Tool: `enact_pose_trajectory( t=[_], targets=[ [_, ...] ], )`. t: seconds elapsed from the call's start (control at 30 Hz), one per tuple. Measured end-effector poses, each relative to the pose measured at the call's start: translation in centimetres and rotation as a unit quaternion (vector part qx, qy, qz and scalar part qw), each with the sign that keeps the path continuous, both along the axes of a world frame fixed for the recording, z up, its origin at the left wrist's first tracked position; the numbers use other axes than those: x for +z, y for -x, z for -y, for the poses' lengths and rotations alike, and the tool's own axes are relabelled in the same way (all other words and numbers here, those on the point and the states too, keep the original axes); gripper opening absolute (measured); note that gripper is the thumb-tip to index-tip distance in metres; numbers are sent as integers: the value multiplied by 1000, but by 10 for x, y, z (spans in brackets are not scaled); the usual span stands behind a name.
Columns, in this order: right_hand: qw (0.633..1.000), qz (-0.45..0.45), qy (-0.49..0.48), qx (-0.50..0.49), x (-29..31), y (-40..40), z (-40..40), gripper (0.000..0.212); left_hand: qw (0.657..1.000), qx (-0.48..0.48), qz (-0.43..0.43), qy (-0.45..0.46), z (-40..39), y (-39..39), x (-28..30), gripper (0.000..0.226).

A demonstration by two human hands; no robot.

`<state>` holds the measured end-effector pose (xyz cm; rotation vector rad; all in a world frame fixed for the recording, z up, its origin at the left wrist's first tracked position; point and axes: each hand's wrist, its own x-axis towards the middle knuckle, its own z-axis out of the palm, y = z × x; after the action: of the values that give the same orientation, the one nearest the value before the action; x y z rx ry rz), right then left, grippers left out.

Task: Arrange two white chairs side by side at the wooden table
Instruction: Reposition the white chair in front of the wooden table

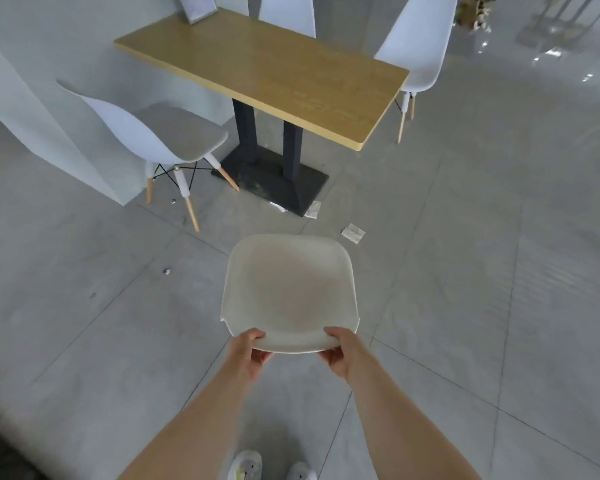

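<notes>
A white chair [288, 289] is right in front of me, seen from above, its seat facing the wooden table [267, 69]. My left hand [253, 351] grips the left side of its backrest top edge. On the right side of that edge, my right hand [340, 351] grips too. Its legs are hidden under the seat. A second white chair [146, 133] with wooden legs stands at the table's near left side, by the wall. The table stands on a black base [274, 178].
Two more white chairs stand on the table's far side, one [286, 13] at the back and one [418, 46] at the right corner. Paper scraps [353, 233] lie on the grey tile floor near the base. A wall corner [49, 133] juts out at left.
</notes>
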<state>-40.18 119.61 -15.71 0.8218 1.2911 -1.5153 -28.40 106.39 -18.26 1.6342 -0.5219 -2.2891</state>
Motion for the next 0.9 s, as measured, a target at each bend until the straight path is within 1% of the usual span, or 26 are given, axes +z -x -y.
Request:
enact_pose_trajectory(
  t=[0.07,0.17,0.27,0.33,0.43,0.53,0.7,0.77,0.9],
  targets=[
    [1000,4,17,-11,-1,-2,10,28,999,-21,8,23,9,0,5,49],
    [998,12,40,-44,-2,-3,35,31,999,-16,9,30,38,3,10,40],
    [996,16,59,-72,-1,-2,70,32,999,-26,10,38,79,10,8,46],
    [994,13,70,-79,-1,2,94,32,998,-38,7,40,105,19,9,45],
    [992,8,78,-101,1,14,127,31,997,-50,-9,52,142,35,12,38],
    [989,4,86,-123,-1,29,170,26,994,-81,-16,66,192,58,11,37],
    [986,13,88,-143,-11,68,242,25,991,-107,-21,83,267,98,7,36],
    [983,19,90,-160,-13,82,268,27,990,-115,-20,82,293,116,5,34],
    [976,25,96,-195,-21,115,315,42,989,-127,-9,80,342,158,2,29]
  ],
)
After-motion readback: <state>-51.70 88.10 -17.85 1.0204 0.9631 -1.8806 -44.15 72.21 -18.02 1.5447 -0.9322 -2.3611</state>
